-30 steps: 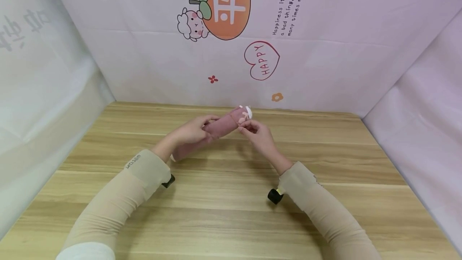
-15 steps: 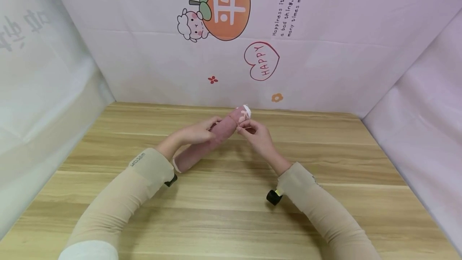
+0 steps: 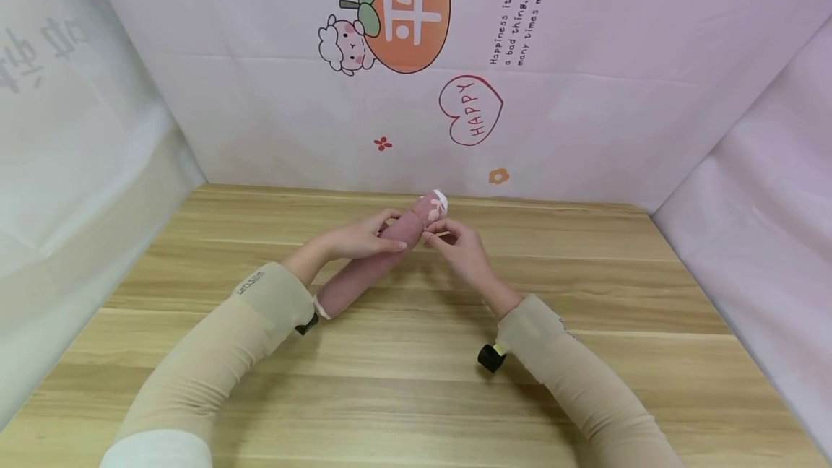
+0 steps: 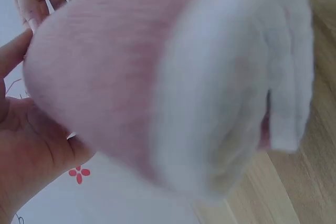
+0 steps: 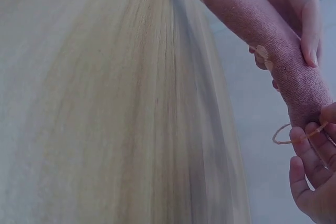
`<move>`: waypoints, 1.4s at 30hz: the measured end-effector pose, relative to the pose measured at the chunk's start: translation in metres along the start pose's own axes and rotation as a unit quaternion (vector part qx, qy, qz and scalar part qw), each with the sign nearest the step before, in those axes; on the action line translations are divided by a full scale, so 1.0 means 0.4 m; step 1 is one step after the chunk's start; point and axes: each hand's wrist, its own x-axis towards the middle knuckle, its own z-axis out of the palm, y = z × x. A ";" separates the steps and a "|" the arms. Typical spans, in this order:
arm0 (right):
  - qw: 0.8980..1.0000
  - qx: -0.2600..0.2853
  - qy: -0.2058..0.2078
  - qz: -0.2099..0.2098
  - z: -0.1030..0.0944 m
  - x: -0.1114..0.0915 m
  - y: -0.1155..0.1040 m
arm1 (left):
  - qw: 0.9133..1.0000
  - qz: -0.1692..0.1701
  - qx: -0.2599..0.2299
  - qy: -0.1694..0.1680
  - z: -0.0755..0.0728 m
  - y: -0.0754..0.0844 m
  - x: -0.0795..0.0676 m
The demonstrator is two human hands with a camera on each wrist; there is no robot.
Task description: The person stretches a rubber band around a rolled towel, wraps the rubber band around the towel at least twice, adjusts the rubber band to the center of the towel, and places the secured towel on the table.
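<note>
A printed white cloth point(image 3: 260, 121) fills the head view from 10 round to 2 o'clock. Towards 6 o'clock spreads the wood-grain worktop point(image 3: 403, 396). Beige sleeves reach in over it, the left sleeve point(image 3: 204, 360) from 7 o'clock, the right sleeve point(image 3: 591, 381) from 5. Just off centre is a rolled pink towel point(image 3: 360, 280) with white ends, slanting from 7 to 1 o'clock; whether it touches the wood I cannot tell. The left hand point(image 3: 357, 238) meets it from 9 o'clock, fingers and thumb curled round its upper half. The right hand point(image 3: 464, 251), at 4 o'clock from the towel's far end, is drawn into a pinch on a thin orange cord point(image 5: 283, 142). This crosses the towel where it narrows, just short of that end; in the right wrist view, a loop juts towards 10 o'clock from the fingers
</note>
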 end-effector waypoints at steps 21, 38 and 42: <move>1.000 0.014 -0.012 -0.024 0.002 -0.009 0.002 | 1.000 -0.010 0.007 0.011 -0.011 0.012 0.004; 0.999 0.025 -0.025 -0.033 -0.005 -0.017 0.007 | 0.999 -0.006 -0.029 0.029 -0.009 0.019 0.010; 0.999 0.021 -0.027 -0.027 -0.007 -0.019 0.010 | 0.999 -0.001 -0.022 0.034 -0.010 0.017 0.015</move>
